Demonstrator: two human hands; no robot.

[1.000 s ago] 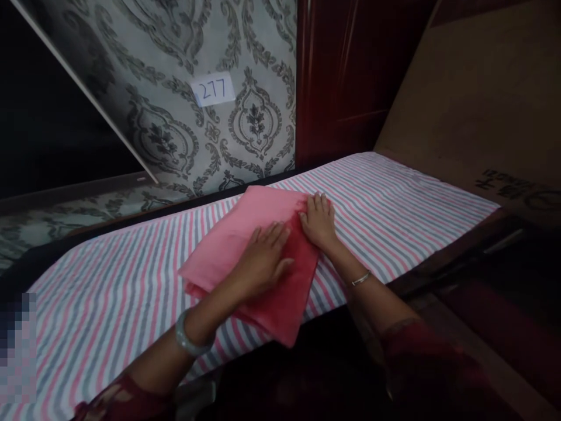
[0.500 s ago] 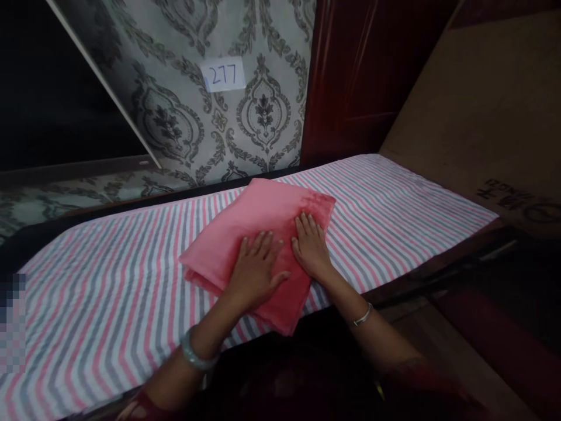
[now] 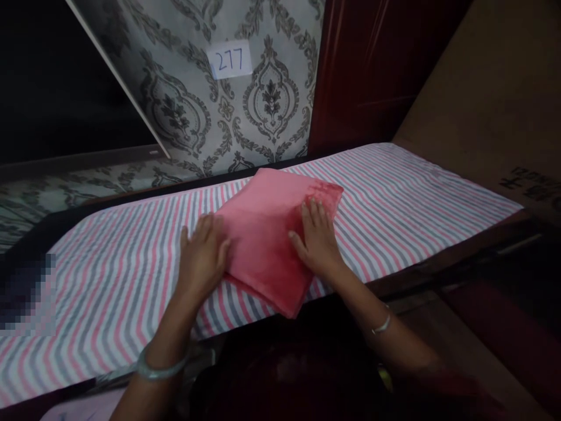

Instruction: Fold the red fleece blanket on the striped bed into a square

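A folded pink-red plush cloth (image 3: 267, 234), perhaps a towel or small blanket, lies flat and askew on a striped sheet (image 3: 131, 275). My left hand (image 3: 201, 251) is at the cloth's left corner and covers it, fingers extended and thumb apart. On the right part of the cloth rests my right hand (image 3: 319, 237), palm down with the fingers stretched out. Neither hand grips anything that I can see. The cloth's lower corner points toward me, near the sheet's front edge.
A dark screen (image 3: 74, 88) stands at the back left. The patterned wall (image 3: 272, 117) carries a paper marked 277 (image 3: 230, 59). Behind the sheet's right end are a dark red panel (image 3: 372, 76) and a large cardboard box (image 3: 491, 99).
My left hand has moved left from the cloth's middle to its left corner. My right hand stays on the right part. The view has shifted slightly.
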